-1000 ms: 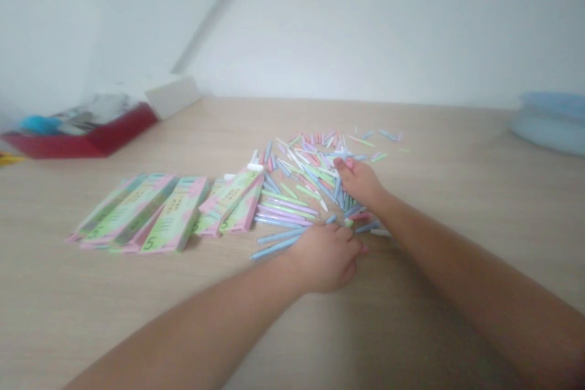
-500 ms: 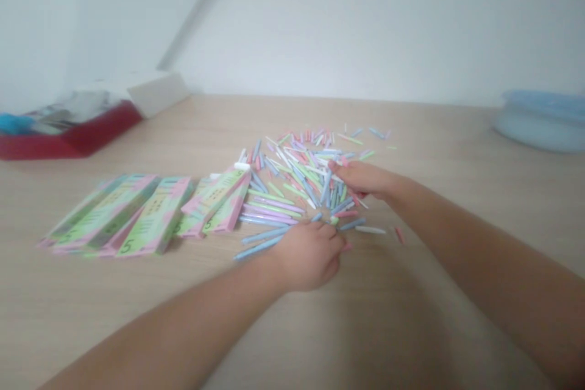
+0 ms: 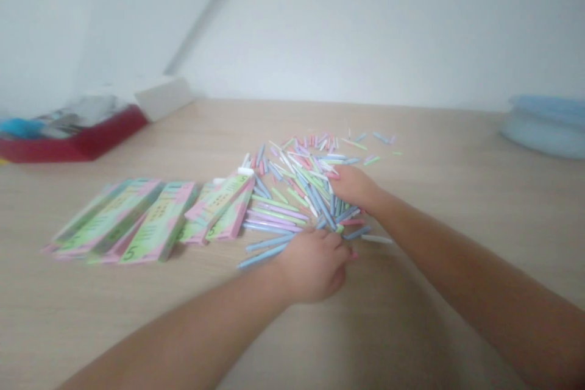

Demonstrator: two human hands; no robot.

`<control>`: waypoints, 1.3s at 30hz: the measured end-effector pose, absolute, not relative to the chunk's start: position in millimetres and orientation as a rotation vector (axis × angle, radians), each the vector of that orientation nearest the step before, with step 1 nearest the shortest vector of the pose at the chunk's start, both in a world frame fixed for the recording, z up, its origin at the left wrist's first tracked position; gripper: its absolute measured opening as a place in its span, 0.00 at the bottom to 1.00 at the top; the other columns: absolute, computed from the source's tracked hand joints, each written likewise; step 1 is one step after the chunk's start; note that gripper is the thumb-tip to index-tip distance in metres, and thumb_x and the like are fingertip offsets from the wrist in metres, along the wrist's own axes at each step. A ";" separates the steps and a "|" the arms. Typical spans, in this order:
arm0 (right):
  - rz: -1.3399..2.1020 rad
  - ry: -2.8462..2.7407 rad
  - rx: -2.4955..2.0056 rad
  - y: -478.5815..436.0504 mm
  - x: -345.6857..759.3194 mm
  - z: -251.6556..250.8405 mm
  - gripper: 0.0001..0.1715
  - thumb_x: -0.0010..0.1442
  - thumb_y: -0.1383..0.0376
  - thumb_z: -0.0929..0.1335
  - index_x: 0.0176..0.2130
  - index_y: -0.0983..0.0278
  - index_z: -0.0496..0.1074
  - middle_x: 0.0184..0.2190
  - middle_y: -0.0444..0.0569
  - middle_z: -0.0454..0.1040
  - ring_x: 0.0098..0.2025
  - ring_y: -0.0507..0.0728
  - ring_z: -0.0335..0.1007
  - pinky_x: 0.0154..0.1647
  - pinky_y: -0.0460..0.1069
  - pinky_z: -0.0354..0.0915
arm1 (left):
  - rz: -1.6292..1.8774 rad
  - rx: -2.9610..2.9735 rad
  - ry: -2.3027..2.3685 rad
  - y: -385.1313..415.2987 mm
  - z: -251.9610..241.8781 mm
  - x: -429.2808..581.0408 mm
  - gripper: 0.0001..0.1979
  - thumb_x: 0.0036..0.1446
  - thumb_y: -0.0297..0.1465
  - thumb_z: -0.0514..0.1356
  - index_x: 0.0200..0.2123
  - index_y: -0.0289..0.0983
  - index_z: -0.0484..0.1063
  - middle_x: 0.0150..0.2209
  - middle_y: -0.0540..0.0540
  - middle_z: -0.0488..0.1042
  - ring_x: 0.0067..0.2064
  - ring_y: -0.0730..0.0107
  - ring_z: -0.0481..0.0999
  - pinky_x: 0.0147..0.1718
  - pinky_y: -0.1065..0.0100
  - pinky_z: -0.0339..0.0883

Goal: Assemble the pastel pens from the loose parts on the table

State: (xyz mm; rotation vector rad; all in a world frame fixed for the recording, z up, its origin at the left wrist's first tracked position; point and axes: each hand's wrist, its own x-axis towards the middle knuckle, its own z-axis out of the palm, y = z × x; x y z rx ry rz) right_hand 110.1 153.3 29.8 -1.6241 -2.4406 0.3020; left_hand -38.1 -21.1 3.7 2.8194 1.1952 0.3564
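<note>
Many pastel counting sticks (image 3: 278, 210) in blue, green, purple, pink and white lie in a loose pile on the wooden table (image 3: 388, 329). My left hand (image 3: 317, 263) rests curled at the pile's near edge; a pink stick end (image 3: 353, 255) shows past its fingers, and a green tip (image 3: 339, 229) is just above them. My right hand (image 3: 356, 186) reaches into the pile's right side, its fingers closed around sticks there, fingertips partly hidden and blurred. Left of the pile lie several long pink and green number pieces (image 3: 158, 219) marked 5, some overlapping.
A red tray (image 3: 91, 140) with grey and blue items stands at the back left, a white flap (image 3: 164, 97) beside it. A round light-blue container (image 3: 543, 125) sits at the back right. Behind the table rises a pale wall (image 3: 365, 24).
My right hand has shifted slightly left and deeper into the pile, and the blue sticks by its fingers have moved. My left hand stays curled in nearly the same place.
</note>
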 end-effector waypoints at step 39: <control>0.050 -2.848 -1.318 195.8 85.5 29.1 0.17 0.67 0.57 0.64 0.40 0.63 0.79 0.41 0.56 0.84 0.40 0.61 0.77 0.34 0.49 0.59 | 0.327 2.768 1.149 -16.3 7.1 -37.1 0.12 0.69 0.37 0.57 0.51 0.40 0.75 0.43 0.45 0.79 0.45 0.56 0.78 0.47 0.52 0.68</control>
